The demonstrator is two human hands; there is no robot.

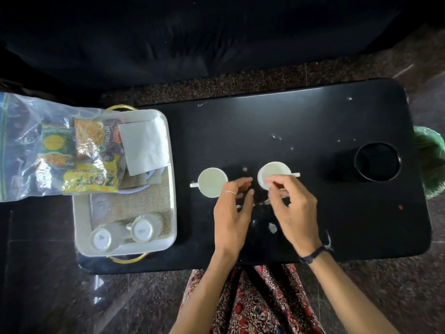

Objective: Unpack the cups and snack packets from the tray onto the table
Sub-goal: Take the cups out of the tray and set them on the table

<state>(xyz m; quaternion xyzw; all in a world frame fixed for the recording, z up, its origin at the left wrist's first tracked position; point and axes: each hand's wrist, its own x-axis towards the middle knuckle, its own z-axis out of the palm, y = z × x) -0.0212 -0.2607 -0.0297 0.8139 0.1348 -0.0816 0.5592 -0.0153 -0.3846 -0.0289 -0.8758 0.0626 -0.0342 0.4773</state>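
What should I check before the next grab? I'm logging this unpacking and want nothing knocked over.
1. Left hand free: ok, fingers relaxed, holding nothing.
2. Right hand free: cannot tell, its fingers curl at the rim of the right cup, grip unclear.
3. Left cup set down: ok, upright on the table, apart from both hands.
4. Cups left in the tray: not ok, two upside-down cups remain at its near end.
5. Snack packets unpacked: not ok, the bag of packets lies across the tray's far end.
6. Path to the tray: ok, bare table between.
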